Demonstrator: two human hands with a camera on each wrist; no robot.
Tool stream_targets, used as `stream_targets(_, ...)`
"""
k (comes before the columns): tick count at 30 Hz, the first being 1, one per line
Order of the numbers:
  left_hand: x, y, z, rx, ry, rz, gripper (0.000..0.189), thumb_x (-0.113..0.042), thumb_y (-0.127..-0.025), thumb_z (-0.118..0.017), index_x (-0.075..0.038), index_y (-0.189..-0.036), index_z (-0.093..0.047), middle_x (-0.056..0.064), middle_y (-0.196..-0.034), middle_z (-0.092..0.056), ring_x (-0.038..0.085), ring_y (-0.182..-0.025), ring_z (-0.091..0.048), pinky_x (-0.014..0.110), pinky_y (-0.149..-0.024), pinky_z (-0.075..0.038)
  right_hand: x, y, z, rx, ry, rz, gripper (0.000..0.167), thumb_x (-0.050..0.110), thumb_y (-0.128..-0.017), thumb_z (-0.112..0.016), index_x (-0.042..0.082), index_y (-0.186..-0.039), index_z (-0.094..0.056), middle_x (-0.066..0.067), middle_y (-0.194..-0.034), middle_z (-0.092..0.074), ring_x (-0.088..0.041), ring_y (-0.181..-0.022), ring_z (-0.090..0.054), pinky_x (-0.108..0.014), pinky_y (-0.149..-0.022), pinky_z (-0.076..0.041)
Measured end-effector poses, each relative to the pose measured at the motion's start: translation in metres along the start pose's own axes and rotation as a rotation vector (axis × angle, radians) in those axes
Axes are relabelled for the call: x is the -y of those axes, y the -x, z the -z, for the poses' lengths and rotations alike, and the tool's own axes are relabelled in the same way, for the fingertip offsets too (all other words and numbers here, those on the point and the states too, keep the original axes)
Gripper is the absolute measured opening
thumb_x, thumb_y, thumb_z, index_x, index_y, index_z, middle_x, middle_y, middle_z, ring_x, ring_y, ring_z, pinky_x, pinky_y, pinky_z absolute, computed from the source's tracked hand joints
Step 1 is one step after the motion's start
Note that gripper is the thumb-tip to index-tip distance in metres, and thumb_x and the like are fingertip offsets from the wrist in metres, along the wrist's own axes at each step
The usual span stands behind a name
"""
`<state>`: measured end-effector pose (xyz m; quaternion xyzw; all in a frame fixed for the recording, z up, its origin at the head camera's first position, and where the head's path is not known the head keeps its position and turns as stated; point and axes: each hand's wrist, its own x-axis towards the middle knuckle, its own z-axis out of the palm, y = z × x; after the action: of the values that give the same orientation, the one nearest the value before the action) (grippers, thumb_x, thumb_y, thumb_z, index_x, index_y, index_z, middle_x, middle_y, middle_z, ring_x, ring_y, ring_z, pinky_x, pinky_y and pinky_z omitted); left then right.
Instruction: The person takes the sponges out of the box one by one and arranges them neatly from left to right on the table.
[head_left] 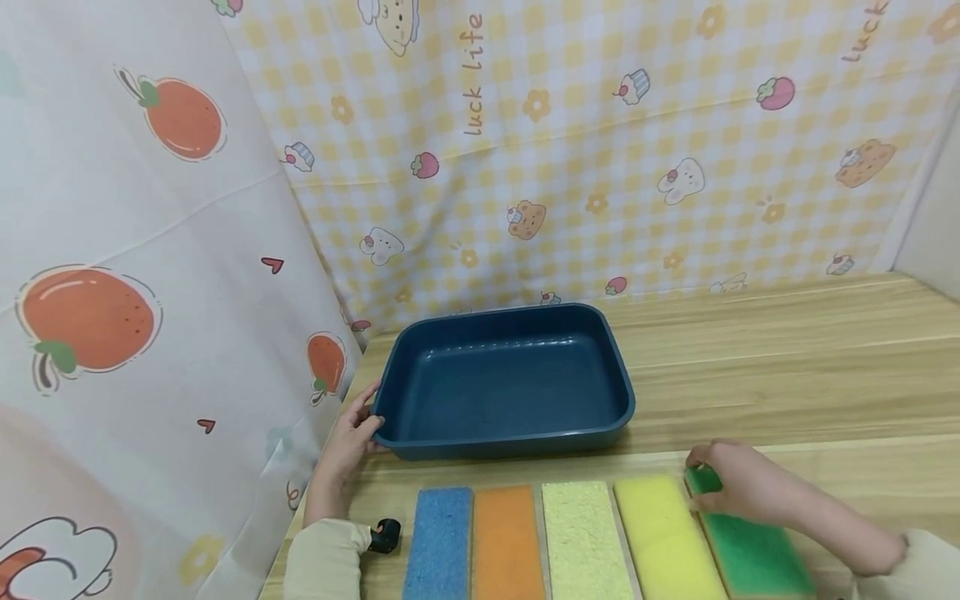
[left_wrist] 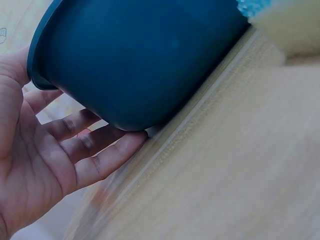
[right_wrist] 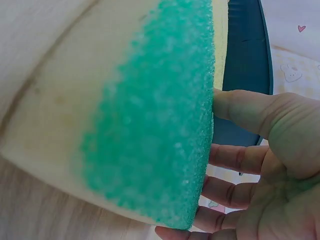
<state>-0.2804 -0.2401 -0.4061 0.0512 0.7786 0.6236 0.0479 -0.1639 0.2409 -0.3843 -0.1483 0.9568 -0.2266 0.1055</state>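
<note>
A dark blue rectangular basin (head_left: pixel 502 447) stands on the wooden table with nothing inside it. My left hand (head_left: pixel 351 437) holds its front left corner, thumb over the rim and the other fingers along the outer wall. At the right, a green sponge (head_left: pixel 757 554) lies with a lighter layer beneath its green face. My right hand (head_left: pixel 750 483) grips the far end of this sponge. The right wrist view shows the thumb on one side of the sponge (right_wrist: pixel 155 115) and the fingers spread along its edge.
Left of the green sponge lie a yellow sponge (head_left: pixel 667 537), a pale yellow sponge (head_left: pixel 587 537), an orange sponge (head_left: pixel 508 542) and a blue sponge (head_left: pixel 438 542), side by side. A small black device (head_left: pixel 386 536) sits at the left cuff. Patterned cloth (head_left: pixel 570 150) hangs behind the table.
</note>
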Motion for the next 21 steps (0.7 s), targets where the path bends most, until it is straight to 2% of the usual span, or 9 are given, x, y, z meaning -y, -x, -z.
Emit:
stream_targets(6,0.004,0.001,0.008,-0.009,-0.012,0.000,0.060,0.001,-0.088,-0.037,-0.015,-0.144,-0.024,0.030,-0.127,-0.039,0.028,-0.089,-0.058,0.037,-0.061,-0.053,0.001,-0.011,-0.004,0.002,-0.028,-0.001,0.045,0.026,-0.066,-0.077,-0.002,-0.098,-0.062,-0.011,-0.097,-0.063,-0.035,-0.092,-0.057,-0.046,-0.076,-0.048)
stream_targets(8,0.006,0.000,0.011,0.000,-0.025,0.005,0.059,-0.002,-0.090,-0.037,-0.016,-0.145,-0.021,0.030,-0.130,-0.037,0.031,-0.090,-0.058,0.037,-0.062,-0.053,0.001,-0.015,-0.005,0.005,-0.038,0.014,0.046,0.026,-0.067,-0.077,-0.003,-0.098,-0.061,-0.012,-0.097,-0.063,-0.035,-0.093,-0.057,-0.046,-0.076,-0.048)
stream_targets(11,0.011,0.000,0.017,0.023,-0.049,0.022,0.057,-0.012,-0.095,-0.037,-0.018,-0.146,-0.013,0.029,-0.136,-0.029,0.038,-0.105,-0.051,0.040,-0.069,-0.053,0.001,-0.021,-0.006,0.021,-0.049,0.033,0.047,0.028,-0.067,-0.076,-0.003,-0.099,-0.061,-0.011,-0.097,-0.063,-0.034,-0.092,-0.057,-0.045,-0.075,-0.048)
stream_targets(14,0.010,-0.003,0.026,0.031,-0.088,0.018,0.059,-0.022,-0.098,-0.035,-0.018,-0.147,-0.003,0.027,-0.142,-0.018,0.041,-0.122,-0.034,0.046,-0.080,-0.048,0.003,-0.026,-0.004,0.065,-0.035,0.044,0.051,0.033,-0.069,-0.074,-0.004,-0.101,-0.060,-0.013,-0.096,-0.062,-0.035,-0.090,-0.057,-0.046,-0.073,-0.048)
stream_targets(16,0.002,-0.007,0.032,0.030,-0.158,-0.006,0.062,-0.025,-0.098,-0.035,-0.016,-0.146,0.002,0.026,-0.145,-0.012,0.041,-0.128,-0.023,0.051,-0.090,-0.041,0.007,-0.031,0.003,0.092,-0.016,0.032,0.056,0.035,-0.072,-0.071,-0.008,-0.106,-0.057,-0.018,-0.099,-0.061,-0.035,-0.090,-0.057,-0.047,-0.072,-0.048)
stream_targets(18,-0.015,-0.015,0.036,0.029,-0.281,-0.062,0.064,-0.026,-0.097,-0.036,-0.012,-0.146,0.003,0.024,-0.147,-0.009,0.040,-0.131,-0.016,0.054,-0.098,-0.030,0.012,-0.037,0.014,0.094,0.020,0.034,0.060,0.037,-0.076,-0.068,-0.011,-0.109,-0.054,-0.025,-0.102,-0.058,-0.039,-0.092,-0.056,-0.050,-0.074,-0.047)
stream_targets(21,-0.055,-0.030,0.031,0.049,-0.524,-0.145,0.067,-0.028,-0.096,-0.038,-0.008,-0.145,0.003,0.021,-0.149,-0.002,0.038,-0.134,-0.007,0.055,-0.104,-0.015,0.028,-0.052,0.036,0.058,0.092,0.068,0.064,0.038,-0.080,-0.063,-0.015,-0.113,-0.051,-0.030,-0.108,-0.054,-0.043,-0.097,-0.052,-0.052,-0.079,-0.045)
